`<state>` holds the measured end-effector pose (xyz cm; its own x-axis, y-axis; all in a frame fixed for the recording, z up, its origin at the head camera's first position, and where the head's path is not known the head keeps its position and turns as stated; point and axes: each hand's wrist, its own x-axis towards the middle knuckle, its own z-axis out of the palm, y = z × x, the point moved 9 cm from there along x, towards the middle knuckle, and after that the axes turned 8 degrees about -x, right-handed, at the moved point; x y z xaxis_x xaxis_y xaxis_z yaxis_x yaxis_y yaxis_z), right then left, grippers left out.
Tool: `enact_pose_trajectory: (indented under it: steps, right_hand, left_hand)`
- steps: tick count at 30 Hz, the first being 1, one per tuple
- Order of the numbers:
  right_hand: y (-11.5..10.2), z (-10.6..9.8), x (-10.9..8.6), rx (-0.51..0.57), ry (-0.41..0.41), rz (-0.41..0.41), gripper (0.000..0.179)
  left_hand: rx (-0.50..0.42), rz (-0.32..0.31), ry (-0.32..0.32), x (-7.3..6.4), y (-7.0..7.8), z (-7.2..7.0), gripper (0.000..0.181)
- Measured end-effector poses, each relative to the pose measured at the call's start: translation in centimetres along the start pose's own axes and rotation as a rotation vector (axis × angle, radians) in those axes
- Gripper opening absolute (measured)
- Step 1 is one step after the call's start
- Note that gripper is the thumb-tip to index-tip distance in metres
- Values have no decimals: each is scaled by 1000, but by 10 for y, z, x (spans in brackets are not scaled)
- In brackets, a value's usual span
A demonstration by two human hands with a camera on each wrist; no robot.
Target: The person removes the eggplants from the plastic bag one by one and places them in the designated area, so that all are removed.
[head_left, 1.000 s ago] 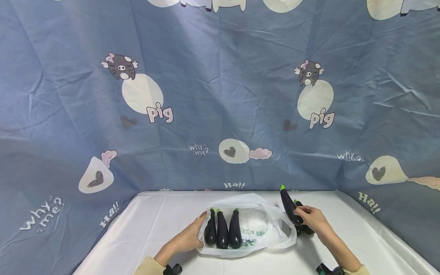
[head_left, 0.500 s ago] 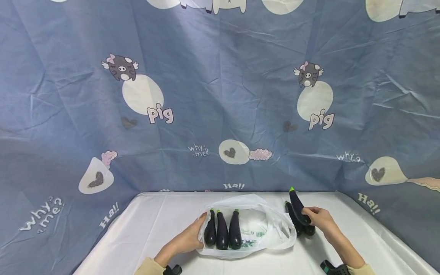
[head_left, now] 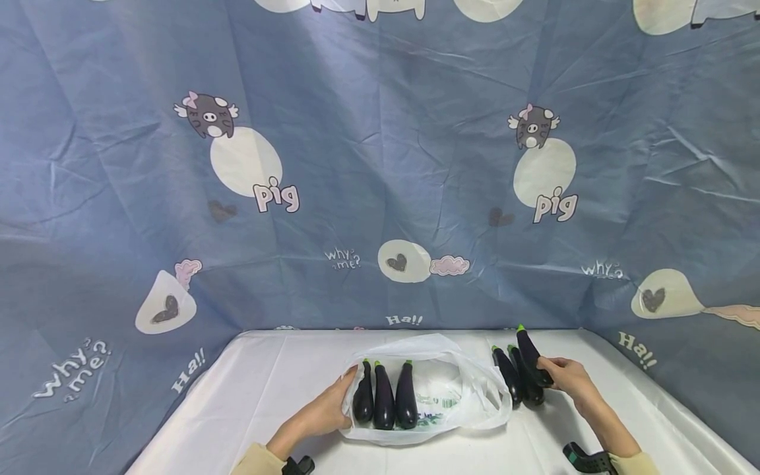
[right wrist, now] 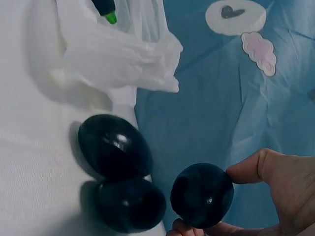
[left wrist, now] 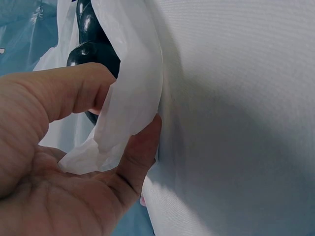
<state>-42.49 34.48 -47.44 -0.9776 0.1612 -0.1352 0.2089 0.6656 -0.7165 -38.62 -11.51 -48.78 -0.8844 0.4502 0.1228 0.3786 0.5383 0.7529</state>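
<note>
A white plastic bag (head_left: 477, 399) lies with its mouth spread, and three dark eggplants (head_left: 384, 399) with green tips lie side by side inside. My left hand (head_left: 323, 410) holds the bag's left edge; in the left wrist view the film of the bag (left wrist: 129, 83) runs between thumb and fingers. To the right of the bag, two eggplants (head_left: 506, 376) lie close together on the table. My right hand (head_left: 568, 379) pinches another eggplant (head_left: 530, 356) near its thick end, above and just right of that pair. Its round bottom (right wrist: 202, 195) faces the right wrist camera.
A white cloth covers the table (head_left: 279, 369). Behind it and along the sides hangs a blue curtain (head_left: 380, 198) with printed pigs and lettering. The bag's bunched handle side reaches close to the two lying eggplants.
My right hand has carried its eggplant to the right, from near the bag to the right side of the two lying eggplants. My left hand has stayed at the bag's edge.
</note>
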Motion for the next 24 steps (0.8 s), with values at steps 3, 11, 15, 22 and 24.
enact_pose_trajectory:
  steps: [3, 11, 15, 22, 24]
  right_hand:
    - [5, -2, 2, 1, -1, 2, 75]
    - [17, -10, 7, -22, 27, 23, 75]
    - [20, -12, 9, -11, 31, 31, 76]
    - [26, -16, 8, -2, 42, 53, 82]
    - [28, -17, 9, 2, 51, 57, 83]
  left_hand:
    - [-3, -1, -1, 0, 0, 0, 108]
    - [-5, 6, 4, -1, 1, -1, 108]
    - [-3, 6, 5, -2, 1, -1, 108]
    - [-10, 9, 5, -2, 2, 0, 108]
    - [-9, 6, 3, -2, 2, 0, 108]
